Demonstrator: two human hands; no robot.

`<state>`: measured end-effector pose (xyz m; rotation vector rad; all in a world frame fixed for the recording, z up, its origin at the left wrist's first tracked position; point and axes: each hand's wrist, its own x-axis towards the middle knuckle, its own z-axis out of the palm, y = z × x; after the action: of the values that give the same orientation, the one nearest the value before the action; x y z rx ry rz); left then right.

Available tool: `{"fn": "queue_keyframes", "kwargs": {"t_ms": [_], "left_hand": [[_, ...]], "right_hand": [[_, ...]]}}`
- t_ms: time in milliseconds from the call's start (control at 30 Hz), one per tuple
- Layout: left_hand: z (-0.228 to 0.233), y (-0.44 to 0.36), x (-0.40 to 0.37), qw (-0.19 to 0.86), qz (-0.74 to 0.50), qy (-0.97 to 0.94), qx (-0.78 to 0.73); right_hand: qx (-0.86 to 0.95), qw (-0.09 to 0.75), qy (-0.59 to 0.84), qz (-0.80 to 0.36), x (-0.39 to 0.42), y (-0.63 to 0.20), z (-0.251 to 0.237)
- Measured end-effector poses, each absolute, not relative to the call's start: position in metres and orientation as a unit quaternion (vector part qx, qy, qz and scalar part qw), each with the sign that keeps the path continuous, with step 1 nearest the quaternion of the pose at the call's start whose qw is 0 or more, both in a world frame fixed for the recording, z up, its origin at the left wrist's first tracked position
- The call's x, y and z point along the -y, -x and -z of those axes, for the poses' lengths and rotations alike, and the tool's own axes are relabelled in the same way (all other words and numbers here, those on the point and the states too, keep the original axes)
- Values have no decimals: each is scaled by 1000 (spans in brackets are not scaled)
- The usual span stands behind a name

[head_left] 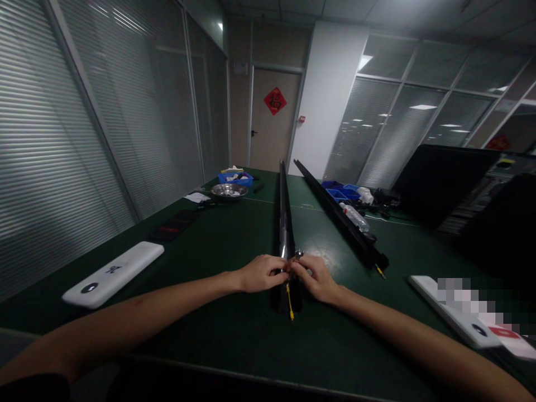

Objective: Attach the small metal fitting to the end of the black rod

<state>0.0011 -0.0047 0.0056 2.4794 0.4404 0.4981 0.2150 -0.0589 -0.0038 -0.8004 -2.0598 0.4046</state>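
Black rail [285,223]: near end lies between your hands on the green table [234,335].
Left hand [262,273] and right hand [317,277] both pinch its near end beside the yellow wire [288,301]; a small metal part [298,255] sits above your right fingertips. Keep the rail flat and your grip light.

1. A long bar [285,223] lies on the table [234,329], running away from the person.
2. The left hand [262,272] and right hand [316,277] meet at its near end.
3. A second bar [339,215] lies to its right.
4. A metal bowl [229,191] sits far left, with a bin [235,178] behind it.
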Motion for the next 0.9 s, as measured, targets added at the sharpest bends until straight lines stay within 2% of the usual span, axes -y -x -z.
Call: {"fn": "queue_keyframes", "kwargs": {"t_ms": [300,600,900], "left_hand": [[-7,0,6,288,-192,-925,-159],[-7,0,6,295,-188,-921,-172],[-10,0,6,293,-181,-924,-165]], "right_hand": [[811,419,344,-219,61,-216,4],[814,423,348,-195,58,-219,7],[807,430,337,-225,59,-218,5]]}}
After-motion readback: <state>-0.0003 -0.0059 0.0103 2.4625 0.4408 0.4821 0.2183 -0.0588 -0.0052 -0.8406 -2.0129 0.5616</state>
